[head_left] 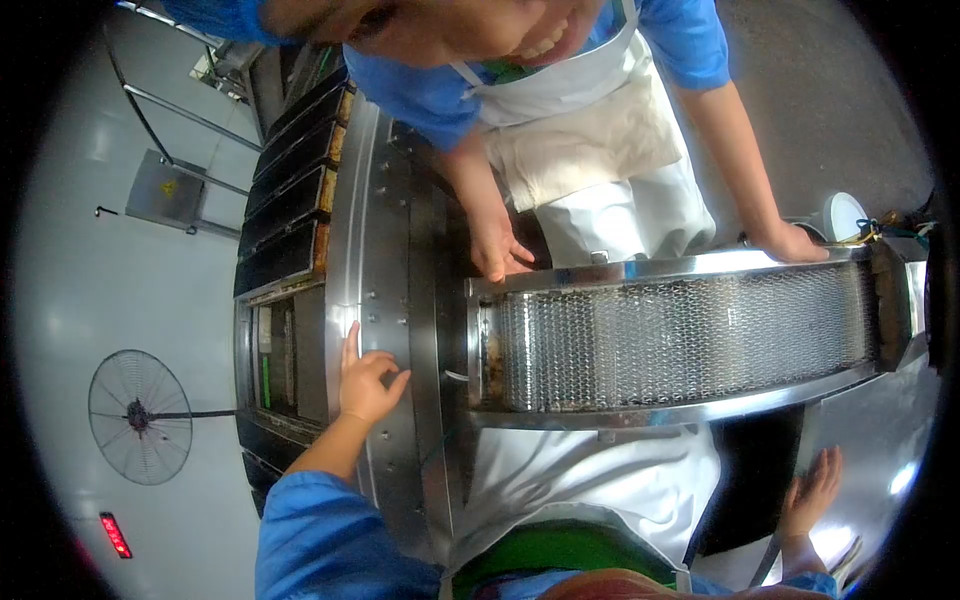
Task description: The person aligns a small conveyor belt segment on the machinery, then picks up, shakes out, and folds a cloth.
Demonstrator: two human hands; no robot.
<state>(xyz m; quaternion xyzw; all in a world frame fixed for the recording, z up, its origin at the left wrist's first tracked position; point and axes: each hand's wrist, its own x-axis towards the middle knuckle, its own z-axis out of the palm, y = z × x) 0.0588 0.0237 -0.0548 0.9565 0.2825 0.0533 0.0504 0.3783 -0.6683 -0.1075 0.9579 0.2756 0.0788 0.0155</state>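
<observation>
My left hand (370,387) is at the steel frame (395,330) of a large machine, index finger stretched along its edge, thumb apart, nothing held. Beside the conveyor's right end, my right hand (814,492) lies against a shiny metal panel (870,440) with its fingers extended and holding nothing. Between me and a co-worker runs a short conveyor with a metal mesh belt (680,335) and steel side rails (650,412). No product shows on the visible belt.
Opposite me a co-worker in a white apron (620,210) has one hand (790,243) on the far rail and another hand (497,245) near its left end. Dark trays (290,205) line the machine at left. A wall fan (140,415) and a white bucket (843,218) are also visible.
</observation>
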